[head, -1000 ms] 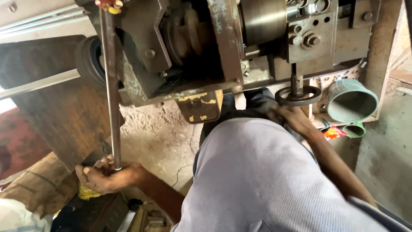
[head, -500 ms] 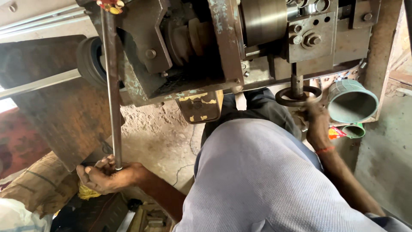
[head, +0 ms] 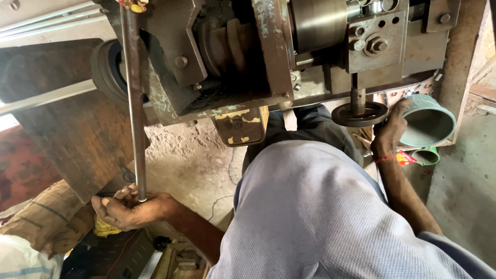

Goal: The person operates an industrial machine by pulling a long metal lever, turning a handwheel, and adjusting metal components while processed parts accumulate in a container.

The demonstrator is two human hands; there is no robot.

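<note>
I look down past my grey shirt at a worn metal machine. My left hand is closed around the lower end of a long thin steel rod that runs up the machine's left side. My right hand reaches up to the right, its fingers touching the rim of a pale green plastic cup, right beside a small dark handwheel under the machine. A red thread band circles that wrist.
A second small green cup lies below the first. A brown sack and a yellow cloth sit at lower left. A dark slanted metal plate stands left; dusty concrete floor lies under the machine.
My right hand has lifted away from the handwheel area and moved right and up to the green cup's rim. My left hand has kept its hold on the rod.
</note>
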